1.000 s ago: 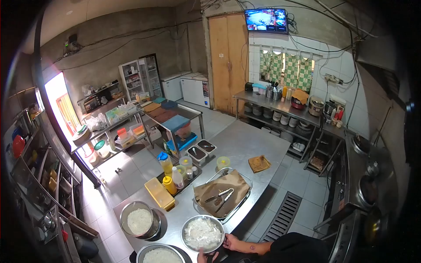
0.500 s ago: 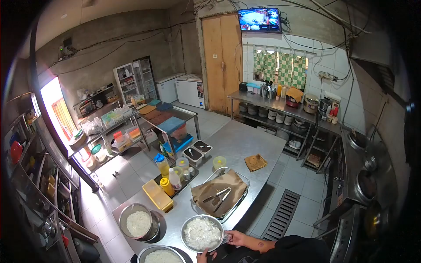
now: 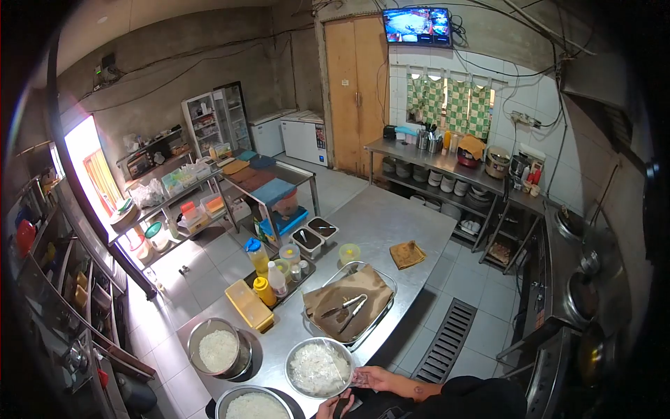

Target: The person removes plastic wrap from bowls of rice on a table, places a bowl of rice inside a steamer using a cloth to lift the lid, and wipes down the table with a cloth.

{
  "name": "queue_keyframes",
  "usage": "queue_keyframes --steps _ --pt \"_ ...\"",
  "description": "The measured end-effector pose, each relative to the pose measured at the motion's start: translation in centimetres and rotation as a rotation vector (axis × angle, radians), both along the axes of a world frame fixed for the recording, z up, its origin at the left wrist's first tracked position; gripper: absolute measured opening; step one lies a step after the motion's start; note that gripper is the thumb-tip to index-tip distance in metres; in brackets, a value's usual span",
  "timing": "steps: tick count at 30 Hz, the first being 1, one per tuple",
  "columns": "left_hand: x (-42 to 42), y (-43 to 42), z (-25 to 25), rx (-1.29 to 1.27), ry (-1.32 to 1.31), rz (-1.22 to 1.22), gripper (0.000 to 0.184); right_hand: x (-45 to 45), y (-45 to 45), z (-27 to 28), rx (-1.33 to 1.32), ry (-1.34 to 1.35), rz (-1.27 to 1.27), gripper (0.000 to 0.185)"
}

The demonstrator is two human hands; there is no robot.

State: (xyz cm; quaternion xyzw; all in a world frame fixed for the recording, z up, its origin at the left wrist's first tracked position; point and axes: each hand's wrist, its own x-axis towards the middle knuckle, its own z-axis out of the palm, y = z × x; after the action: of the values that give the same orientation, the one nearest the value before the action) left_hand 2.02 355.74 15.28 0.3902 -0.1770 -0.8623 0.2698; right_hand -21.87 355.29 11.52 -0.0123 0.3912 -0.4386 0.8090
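Note:
A round metal bowl [image 3: 287, 374] near the table's front edge holds white food, likely rice, under shiny clear plastic wrap [image 3: 319, 364]. At the bowl's right rim, my right hand [image 3: 371, 378] has its fingers closed on the edge of the wrap. My left hand [image 3: 335, 405] sits just below the bowl's lower rim with curled fingers; what they hold is unclear. To the left stands a deep metal pot [image 3: 244, 355] of white rice [image 3: 218, 350]. Another pot [image 3: 222, 405] of rice is cut off by the bottom of the view.
Behind the bowl, a paper-lined tray [image 3: 391, 279] carries metal tongs [image 3: 352, 307]. A yellow container [image 3: 249, 307], squeeze bottles [image 3: 264, 290] and two dark-filled tubs [image 3: 307, 239] stand on the steel table [image 3: 377, 216]. A folded brown cloth [image 3: 407, 255] lies further right. Stoves [image 3: 551, 293] line the right wall.
My right hand has shifted slightly left, closer to the bowl's rim. My left hand has moved slightly right along the lower rim. The view has tilted a little.

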Motion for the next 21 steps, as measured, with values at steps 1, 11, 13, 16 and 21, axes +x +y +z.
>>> queue_keyframes --steps 1,11,13,16,21 --pt "-0.1 -0.1 0.0 0.001 0.004 -0.003 0.043 -0.1 -0.1 0.0 -0.003 -0.002 -0.001 0.024" --pt "-0.9 0.0 -0.2 0.034 0.037 -0.024 0.043 0.3 0.5 3.2 0.010 0.218 0.280 0.031" --pt "-0.9 0.1 -0.3 0.043 0.044 -0.022 0.043 0.6 0.5 3.7 -0.013 0.248 0.333 0.035" --pt "-0.8 0.2 -0.4 0.055 0.054 -0.023 0.043 0.8 0.5 2.7 -0.033 0.184 0.357 0.031" --pt "0.4 0.6 -1.2 0.084 0.074 -0.009 0.043 0.4 0.8 2.9 -0.045 0.216 0.335 0.034"
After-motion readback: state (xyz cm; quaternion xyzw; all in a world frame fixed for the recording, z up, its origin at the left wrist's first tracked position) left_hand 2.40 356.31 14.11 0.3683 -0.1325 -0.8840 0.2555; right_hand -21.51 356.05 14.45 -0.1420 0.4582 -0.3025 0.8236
